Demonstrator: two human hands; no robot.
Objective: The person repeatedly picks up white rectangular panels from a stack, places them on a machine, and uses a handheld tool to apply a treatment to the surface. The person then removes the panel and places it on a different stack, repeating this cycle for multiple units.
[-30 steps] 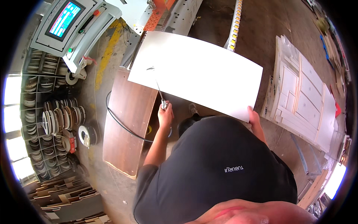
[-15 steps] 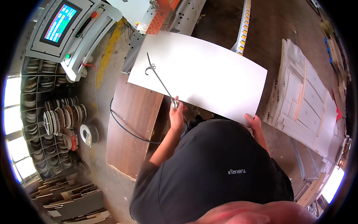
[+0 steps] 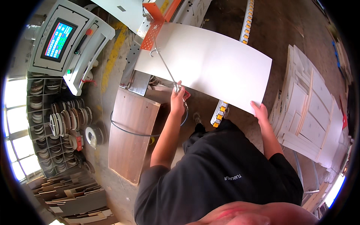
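Note:
A white rectangular panel (image 3: 221, 63) lies in front of me, its far left part at a machine's orange perforated guard (image 3: 153, 33). My right hand (image 3: 260, 111) pinches the panel's near right corner, thumb on top. In my left hand (image 3: 177, 101), beside the panel's near edge, is an air blow gun (image 3: 165, 64). Its long thin nozzle slants over the panel toward the guard; part of its body is hidden by the fingers. A dark hose (image 3: 131, 133) loops from near this hand across a brown wooden cabinet (image 3: 133, 138).
A control console (image 3: 56, 41) with a lit screen stands at the far left. Below it, a rack (image 3: 41, 123) holds several rolls of banding. A rail with yellow rollers (image 3: 219, 115) passes under the panel. White boards (image 3: 307, 108) are stacked at the right.
The panel and both my hands have moved forward, away from my body. My arms are stretched further, and the near end of the roller rail now shows.

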